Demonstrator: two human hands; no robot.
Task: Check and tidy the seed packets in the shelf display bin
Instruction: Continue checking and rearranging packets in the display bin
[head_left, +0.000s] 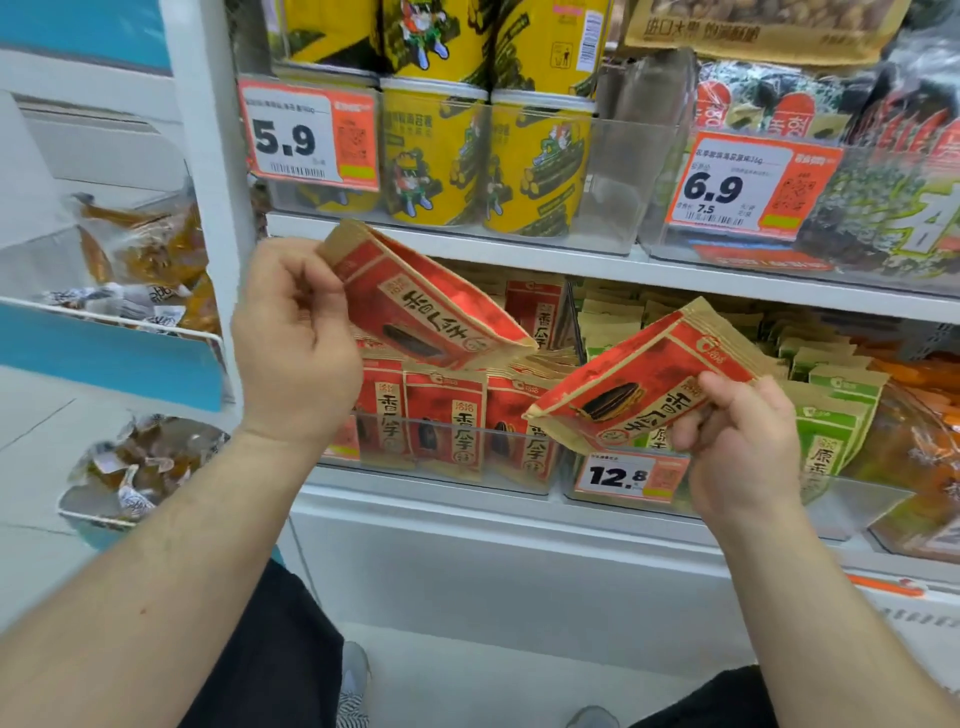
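My left hand (293, 343) grips a red and tan seed packet (415, 306) by its top corner, tilted, above the clear display bin (467, 475). My right hand (737, 441) pinches a second red seed packet (639, 379) by its right end, held slanted in front of the bin's right side. Several more red seed packets (447, 415) stand upright in rows inside the bin, their fronts facing me.
Green packets (826, 410) fill the neighbouring bin on the right, behind a 12.8 price tag (628, 475). Yellow cans (535, 161) stand on the shelf above, with 5.9 and 6.9 tags. A white upright post (218, 208) and side baskets of wrapped snacks (140, 270) are at left.
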